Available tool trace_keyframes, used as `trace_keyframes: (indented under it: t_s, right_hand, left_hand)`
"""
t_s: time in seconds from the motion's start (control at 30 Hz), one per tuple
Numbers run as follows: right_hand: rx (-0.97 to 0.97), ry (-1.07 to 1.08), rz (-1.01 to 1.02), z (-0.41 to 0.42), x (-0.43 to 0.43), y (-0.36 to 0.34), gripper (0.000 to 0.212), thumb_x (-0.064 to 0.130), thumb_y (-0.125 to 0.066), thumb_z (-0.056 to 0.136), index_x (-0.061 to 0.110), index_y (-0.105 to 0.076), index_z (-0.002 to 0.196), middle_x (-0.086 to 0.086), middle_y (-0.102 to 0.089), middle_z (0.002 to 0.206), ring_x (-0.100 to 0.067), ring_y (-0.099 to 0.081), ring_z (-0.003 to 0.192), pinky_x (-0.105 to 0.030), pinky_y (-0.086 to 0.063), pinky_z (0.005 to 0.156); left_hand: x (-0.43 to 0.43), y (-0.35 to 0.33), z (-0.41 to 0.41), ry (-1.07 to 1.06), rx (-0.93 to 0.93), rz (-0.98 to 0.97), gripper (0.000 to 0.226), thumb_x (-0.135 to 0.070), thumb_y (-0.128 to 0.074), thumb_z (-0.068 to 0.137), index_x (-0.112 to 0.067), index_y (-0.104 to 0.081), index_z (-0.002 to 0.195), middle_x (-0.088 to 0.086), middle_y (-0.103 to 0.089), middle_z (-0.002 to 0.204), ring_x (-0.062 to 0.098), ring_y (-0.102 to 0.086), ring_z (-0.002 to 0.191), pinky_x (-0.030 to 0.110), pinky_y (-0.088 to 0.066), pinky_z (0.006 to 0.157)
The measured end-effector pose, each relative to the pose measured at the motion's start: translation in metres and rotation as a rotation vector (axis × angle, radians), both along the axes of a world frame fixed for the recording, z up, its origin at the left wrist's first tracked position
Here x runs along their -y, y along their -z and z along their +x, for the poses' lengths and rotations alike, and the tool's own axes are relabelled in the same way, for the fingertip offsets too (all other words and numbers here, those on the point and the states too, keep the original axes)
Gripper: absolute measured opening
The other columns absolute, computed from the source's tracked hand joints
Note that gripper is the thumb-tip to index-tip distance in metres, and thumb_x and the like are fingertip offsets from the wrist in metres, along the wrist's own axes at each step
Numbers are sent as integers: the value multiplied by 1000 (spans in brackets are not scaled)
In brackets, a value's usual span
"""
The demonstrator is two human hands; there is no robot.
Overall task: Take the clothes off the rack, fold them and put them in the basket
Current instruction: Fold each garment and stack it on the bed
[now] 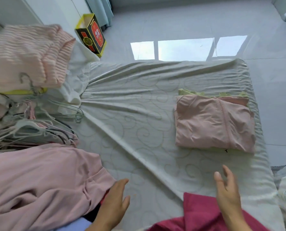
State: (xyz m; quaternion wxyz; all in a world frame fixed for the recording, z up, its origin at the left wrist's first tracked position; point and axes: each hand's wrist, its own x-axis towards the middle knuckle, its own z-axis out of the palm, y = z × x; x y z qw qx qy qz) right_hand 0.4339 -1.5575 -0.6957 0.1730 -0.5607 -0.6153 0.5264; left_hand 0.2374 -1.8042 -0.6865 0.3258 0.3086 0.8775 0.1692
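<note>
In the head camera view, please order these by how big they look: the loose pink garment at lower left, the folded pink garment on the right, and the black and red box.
1. Loose pink garment, though nearness to the camera enlarges it.
2. Folded pink garment.
3. Black and red box, farthest away, so its true size is unsure.

One head view looks steeply down, fairly close, over the bed.

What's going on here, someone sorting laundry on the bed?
Yes. A person is folding clothes on a bed. Both hands, left hand and right hand, are open and hold nothing. A folded pink garment tops a small stack at the right; an unfolded pink garment and empty hangers lie at the left.
</note>
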Motion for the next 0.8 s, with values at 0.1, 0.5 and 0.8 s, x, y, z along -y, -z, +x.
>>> trace_keyframes:
  t_s: [0.1, 0.5, 0.8]
  right_hand:
    - [-55, -53, -205, -22, 61, 2, 36, 13, -48, 95, 6, -49, 131, -8, -50, 127, -17, -46, 114, -28, -31, 96]
    - [-248, -187, -259, -196, 295, -38, 8, 21, -67, 85, 28, -65, 87, 9, -68, 99, -3, -61, 95, -10, -47, 77]
    - [18, -988, 520, -254, 355, -80, 39, 42, -55, 58, 39, -55, 96, 14, -51, 110, -12, -52, 92, -33, -50, 75]
  left_hand:
    - [32, -22, -25, -97, -18, 75, 58, -44, -40, 75, -9, -53, 120, -2, -51, 120, 2, -46, 109, -1, -24, 90]
    - [174, -125, -194, 17, -488, 390, 36, -30, -45, 79, -7, -64, 100, 9, -64, 107, 15, -49, 101, 27, -37, 88]
    - [322, -109, -294, -882, -28, -116, 76, -39, -64, 84, 2, -30, 139, 26, -43, 136, 41, -44, 121, 47, -39, 97]
